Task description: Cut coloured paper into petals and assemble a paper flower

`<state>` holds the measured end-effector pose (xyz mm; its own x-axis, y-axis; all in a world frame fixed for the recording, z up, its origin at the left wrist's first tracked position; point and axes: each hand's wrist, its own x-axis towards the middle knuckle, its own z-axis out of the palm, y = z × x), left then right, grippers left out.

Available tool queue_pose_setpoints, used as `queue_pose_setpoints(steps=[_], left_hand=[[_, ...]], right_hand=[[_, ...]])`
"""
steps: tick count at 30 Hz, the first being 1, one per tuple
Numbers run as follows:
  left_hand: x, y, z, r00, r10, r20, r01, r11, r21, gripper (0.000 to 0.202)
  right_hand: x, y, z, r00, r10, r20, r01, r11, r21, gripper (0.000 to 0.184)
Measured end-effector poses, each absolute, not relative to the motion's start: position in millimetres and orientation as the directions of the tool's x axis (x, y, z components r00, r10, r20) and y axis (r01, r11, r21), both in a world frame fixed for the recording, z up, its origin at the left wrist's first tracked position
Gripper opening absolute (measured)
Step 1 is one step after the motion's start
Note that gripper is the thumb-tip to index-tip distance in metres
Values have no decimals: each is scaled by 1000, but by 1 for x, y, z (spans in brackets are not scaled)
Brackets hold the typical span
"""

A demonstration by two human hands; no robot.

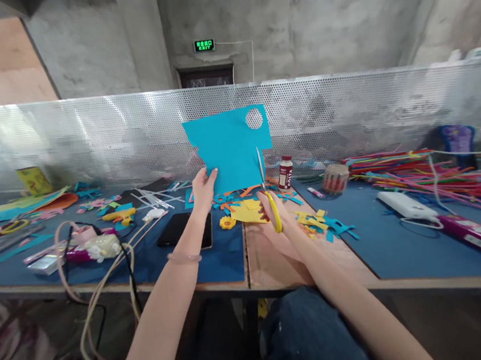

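A blue sheet of craft paper (232,146) is held up above the table, with a round hole near its top right corner. My left hand (205,188) pinches its lower left edge between thumb and fingers. In my right hand (269,205) is a pair of scissors (274,211) with yellow handles, its blades pointing up at the sheet's lower right part. Whether the blades are cutting into the paper I cannot tell. Below the hands lie yellow paper pieces (248,212) and a small yellow paper flower (227,222).
A black tablet (172,231) lies left of centre, near a yellow glue gun (119,217) and loose cables (99,289). A dark red bottle (285,173) stands behind the scraps. Colourful pipe cleaners (429,177) and a power strip (478,233) are at right. A perforated metal panel (328,119) borders the table.
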<state>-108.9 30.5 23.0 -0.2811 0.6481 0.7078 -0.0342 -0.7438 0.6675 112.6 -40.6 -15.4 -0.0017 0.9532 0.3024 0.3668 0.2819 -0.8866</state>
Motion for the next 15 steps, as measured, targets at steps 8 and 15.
queue_pose_setpoints(steps=[8,15], left_hand=[[-105,27,24,-247,654,715,-5,-738,674,34],[-104,28,23,-213,659,721,17,-735,677,35]], right_hand=[[92,0,-10,69,959,276,338,238,-911,26],[100,5,-18,72,943,326,302,291,-908,27]])
